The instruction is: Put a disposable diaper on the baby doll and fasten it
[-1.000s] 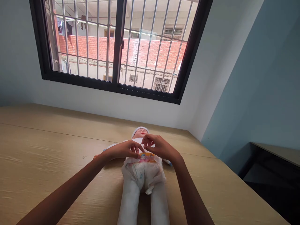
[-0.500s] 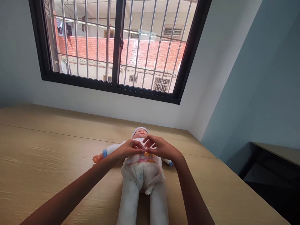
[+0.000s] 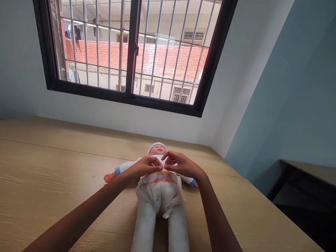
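A baby doll (image 3: 159, 150) in a white cap lies on its back, its legs toward me. It wears a white top (image 3: 128, 164) with blue cuffs, and pale leggings (image 3: 144, 224). A white diaper (image 3: 164, 192) with a colourful printed waistband (image 3: 163, 176) sits around its hips. My left hand (image 3: 148, 164) and my right hand (image 3: 180, 163) are over the doll's belly, just above the waistband. Their fingers are curled in pinches close together against the white top. What lies between the fingertips is too small to make out.
The doll lies on a wooden tabletop (image 3: 65, 182) with a seam across it. Behind stands a wall with a barred, black-framed window (image 3: 126, 94). A dark piece of furniture (image 3: 304, 206) is beyond the table's right edge.
My hands have drawn slightly apart, the right one moving a little to the right. More of the printed waistband and of the doll's hand on the right shows.
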The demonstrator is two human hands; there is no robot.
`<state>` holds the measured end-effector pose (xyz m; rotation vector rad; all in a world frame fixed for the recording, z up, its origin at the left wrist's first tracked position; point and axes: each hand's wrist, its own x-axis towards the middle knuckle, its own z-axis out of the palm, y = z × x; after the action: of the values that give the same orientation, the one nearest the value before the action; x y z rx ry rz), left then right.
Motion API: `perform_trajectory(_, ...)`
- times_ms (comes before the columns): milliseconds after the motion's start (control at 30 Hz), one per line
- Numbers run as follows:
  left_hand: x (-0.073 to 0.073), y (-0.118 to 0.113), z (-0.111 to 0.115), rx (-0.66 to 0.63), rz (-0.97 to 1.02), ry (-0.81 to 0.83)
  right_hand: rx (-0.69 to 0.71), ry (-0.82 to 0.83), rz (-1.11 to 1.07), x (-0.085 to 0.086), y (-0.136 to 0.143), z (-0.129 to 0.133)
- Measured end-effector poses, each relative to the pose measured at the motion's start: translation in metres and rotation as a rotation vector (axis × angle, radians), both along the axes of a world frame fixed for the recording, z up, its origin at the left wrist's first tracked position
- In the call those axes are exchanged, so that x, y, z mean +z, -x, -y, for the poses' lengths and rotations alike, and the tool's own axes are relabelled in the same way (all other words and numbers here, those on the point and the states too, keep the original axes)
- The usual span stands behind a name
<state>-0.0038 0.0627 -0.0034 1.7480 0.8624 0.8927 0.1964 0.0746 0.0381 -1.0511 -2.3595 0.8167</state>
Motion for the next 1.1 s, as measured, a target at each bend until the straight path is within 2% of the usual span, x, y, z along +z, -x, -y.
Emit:
perform_trajectory(167, -0.012, -0.007, -0.008, 0.007, -0.040, -0.046, 0.027, 0.010, -0.011, -0.001, 0.000, 0.000)
perform_trajectory(333, -0.019, -0.008, -0.014, 0.016, -0.001, -0.063, 0.071, 0.119, 0.013, -0.005, -0.003, -0.004)
perform_trajectory(433, -0.020, -0.006, -0.016, -0.010, 0.034, -0.065, 0.104, 0.157, 0.027, -0.007, -0.005, -0.007)
perform_trajectory(667, -0.019, -0.004, -0.013, 0.009, 0.032, -0.062, 0.080, 0.136, 0.060, -0.005, -0.011, -0.009)
perform_trajectory(967, -0.016, -0.005, -0.009, 0.048, -0.018, -0.051, -0.013, 0.088, 0.266, 0.000, -0.018, -0.007)
perform_trajectory(1100, -0.014, -0.005, -0.008, 0.018, -0.006, -0.050, 0.009, 0.076, 0.238, 0.001, -0.020, -0.007)
